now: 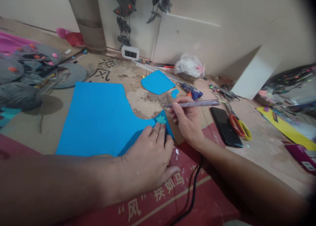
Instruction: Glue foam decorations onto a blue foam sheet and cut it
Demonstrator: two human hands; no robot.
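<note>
My left hand (pixel 150 150) lies flat on a large blue sheet (pixel 98 117), its outstretched fingertips pressing on a small teal wavy-edged cutout (pixel 161 119). The cutout rests on the sheet's narrow right corner, next to a curved cut-away edge. Just to the right, my right hand (pixel 189 119) grips a translucent pen (pixel 197 103), whose tip points left, a little above the cutout. Beyond the hands lie a blue fan-shaped piece (pixel 158 82) and small blue scraps (pixel 174 93).
At the right are a black phone (pixel 225 127), scissors (pixel 240 127) with red and yellow handles, and a yellow sheet (pixel 288 127). Behind stand a blue glue gun (pixel 194 91), a white digital clock (pixel 130 53) and a bottle (pixel 89 21). A black cable (pixel 194 193) crosses the red cardboard.
</note>
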